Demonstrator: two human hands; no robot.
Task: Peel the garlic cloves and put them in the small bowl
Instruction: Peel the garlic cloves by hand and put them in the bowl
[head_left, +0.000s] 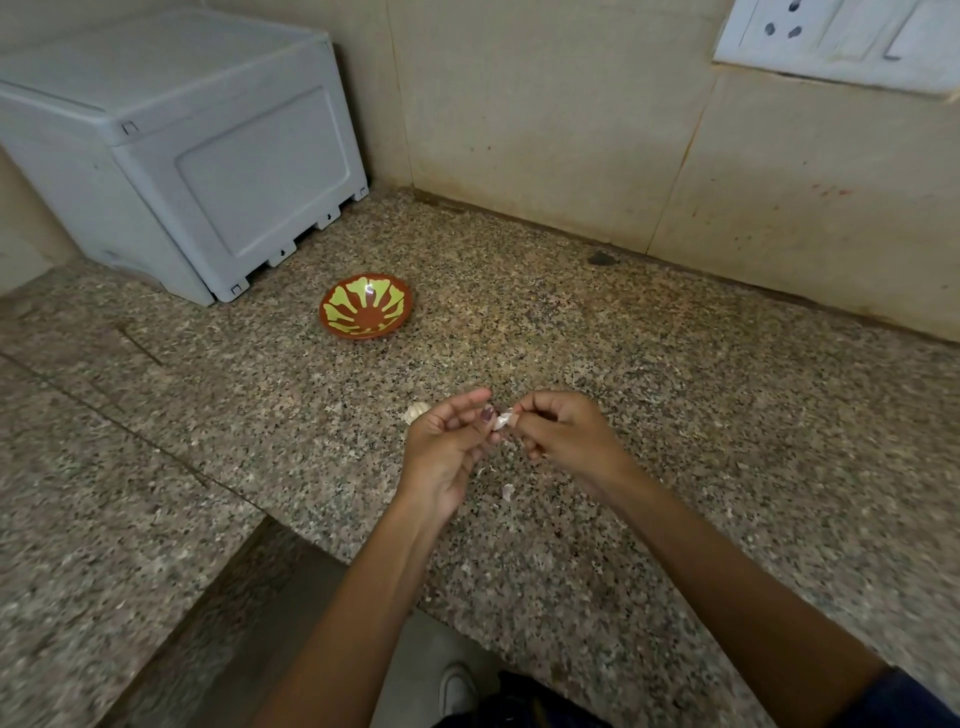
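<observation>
Two hands meet over the counter (675, 415), well in front of the bowl (365, 306). Left hand (448, 452) and right hand (563, 434) both pinch one clove (503, 420), fingers curled. We judge it may slip and drop; loose skin (507, 491) may stick. Spare garlic (416, 411) lies nearer the bowl.

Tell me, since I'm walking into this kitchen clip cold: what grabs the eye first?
The two hands at centre: the left hand and right hand meet over the speckled granite counter, pinching a garlic clove between them. Beyond them, an empty small bowl, brown with a yellow-green pattern, stands out. A pale grey plastic box fills the far left corner, and a bit of peel lies below the hands.
</observation>
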